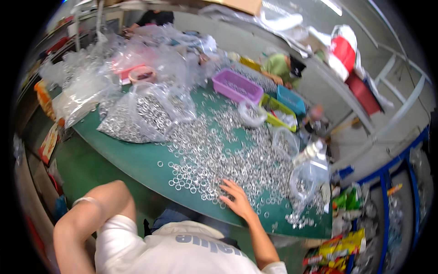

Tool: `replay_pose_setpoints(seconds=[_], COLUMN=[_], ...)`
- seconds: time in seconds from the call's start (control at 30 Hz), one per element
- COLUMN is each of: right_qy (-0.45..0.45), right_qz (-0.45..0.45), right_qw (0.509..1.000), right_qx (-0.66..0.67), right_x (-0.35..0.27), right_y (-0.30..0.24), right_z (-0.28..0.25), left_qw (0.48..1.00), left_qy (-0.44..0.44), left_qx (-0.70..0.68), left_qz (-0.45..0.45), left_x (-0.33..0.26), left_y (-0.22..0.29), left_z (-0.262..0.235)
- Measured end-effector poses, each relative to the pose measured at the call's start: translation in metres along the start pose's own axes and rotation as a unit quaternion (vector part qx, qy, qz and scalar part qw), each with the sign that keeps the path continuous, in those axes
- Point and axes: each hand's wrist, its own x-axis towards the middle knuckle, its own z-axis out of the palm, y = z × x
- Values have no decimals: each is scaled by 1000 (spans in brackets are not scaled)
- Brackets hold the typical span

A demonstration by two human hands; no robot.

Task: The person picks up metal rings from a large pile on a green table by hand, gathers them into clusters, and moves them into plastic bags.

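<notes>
Along the near edge of the green table [141, 160], the right hand [235, 199] spreads its fingers over loose metal rings [187, 176], whether touching I cannot tell; the left hand is out of view, so its hold is unknown. Beyond lies a clear bag [153, 114] full of rings, then a purple bin [228, 92] and a person in green [276, 65].

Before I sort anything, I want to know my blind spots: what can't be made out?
Head view:
- Left hand: out of sight; the bare left arm meets the lower edge.
- Beneath the bare right hand: hidden by it.
- Fine marks on small silvery rings: too small.
- Green-shirted person: fingers blurred.
</notes>
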Motion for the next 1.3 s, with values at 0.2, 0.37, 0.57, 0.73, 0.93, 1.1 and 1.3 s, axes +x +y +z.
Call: replay_pose_setpoints(seconds=[0.2,0.37,0.57,0.73,0.93,1.1,1.3], right_qy=[260,203,78,28,-61,3,195], right_qz=[140,120,126,14,-9,20,70], right_qw=[952,953,975,991,996,1000,978], right_qx=[-80,-190,-167,-134,-71,24,36], right_x=[-34,43,66,33,3,-6,51], right_y=[82,80,46,33,18,25,43], right_z=[-22,-10,0,11,-8,-25,-33], left_qw=[943,649,461,541,625,643,534], left_qy=[143,476,311,279,248,247,399], left_qx=[-292,13,250,269,264,220,252], left_qz=[68,-593,-793,-746,-691,-691,-702], left_x=[-91,-192,-239,-235,-212,-202,-207], left_y=[-135,-272,-331,-311,-278,-257,-277], left_z=[-8,43,91,96,103,110,100])
